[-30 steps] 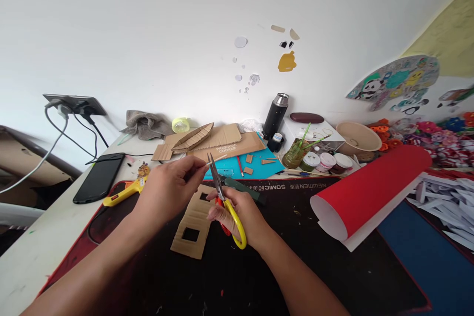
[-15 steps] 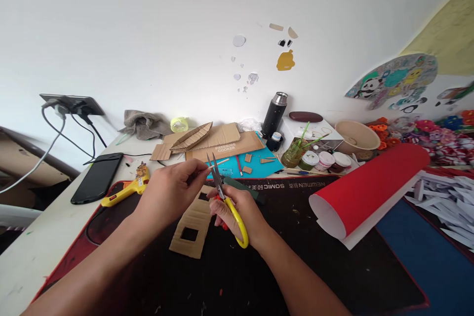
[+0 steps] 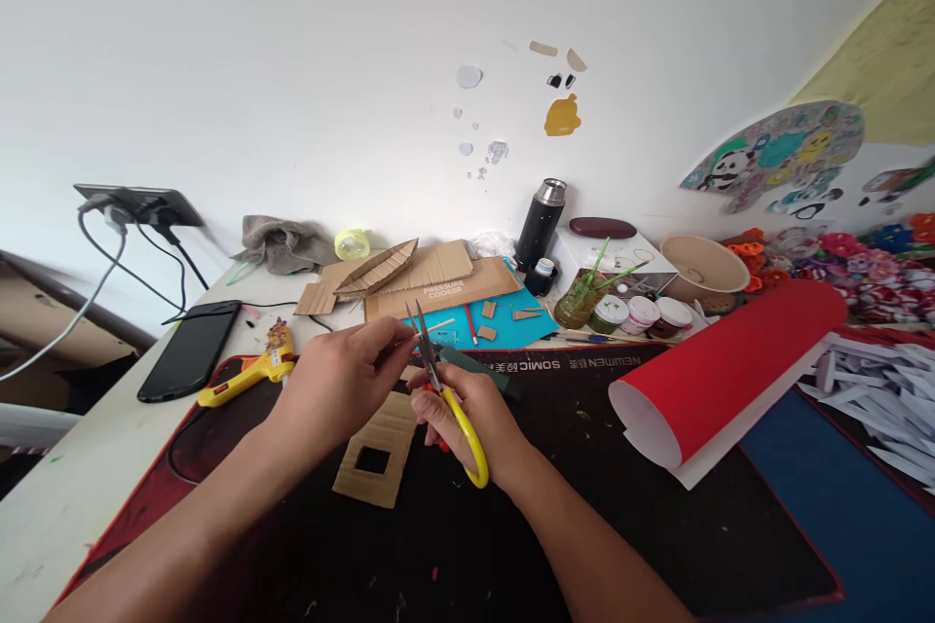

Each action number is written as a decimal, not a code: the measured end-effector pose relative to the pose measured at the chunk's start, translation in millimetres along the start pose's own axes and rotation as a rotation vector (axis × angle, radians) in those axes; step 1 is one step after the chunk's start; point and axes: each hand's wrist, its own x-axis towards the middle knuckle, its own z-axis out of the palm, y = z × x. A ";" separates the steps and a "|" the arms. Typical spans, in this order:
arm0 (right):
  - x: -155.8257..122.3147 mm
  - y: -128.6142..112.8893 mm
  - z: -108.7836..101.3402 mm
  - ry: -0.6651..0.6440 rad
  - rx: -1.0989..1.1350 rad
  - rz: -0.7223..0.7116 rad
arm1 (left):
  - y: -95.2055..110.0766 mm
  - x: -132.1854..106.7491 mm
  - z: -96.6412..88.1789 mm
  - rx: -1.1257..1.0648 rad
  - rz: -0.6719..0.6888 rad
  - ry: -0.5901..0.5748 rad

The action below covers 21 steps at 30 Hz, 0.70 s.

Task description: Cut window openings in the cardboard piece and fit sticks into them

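My left hand (image 3: 337, 380) pinches a thin wooden stick (image 3: 436, 325) that points to the right. My right hand (image 3: 467, 414) grips yellow-and-red handled scissors (image 3: 447, 387), whose blades stand slightly apart around the stick just right of my left fingertips. Below both hands a cardboard piece with square cut-outs (image 3: 374, 450) lies flat on the black desk mat (image 3: 584, 506).
A yellow glue gun (image 3: 244, 368) and a black phone (image 3: 191, 349) lie to the left. Behind are a cardboard boat (image 3: 380, 269), a teal cutting mat (image 3: 504, 323), a black flask (image 3: 542, 224), paint pots (image 3: 643, 313) and a bowl (image 3: 705, 267). A red paper roll (image 3: 730, 370) lies at right.
The scissor blades have opened slightly around the stick. Both hands stay in nearly the same place; the view has shifted a little.
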 end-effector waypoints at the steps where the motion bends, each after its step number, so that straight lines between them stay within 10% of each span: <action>1: 0.0 0.3 0.0 -0.002 -0.004 -0.004 | 0.4 0.2 -0.4 -0.006 -0.008 -0.005; 21: 0.1 2.2 -1.7 -0.011 0.008 0.006 | 1.8 0.8 -1.6 -0.028 -0.026 -0.016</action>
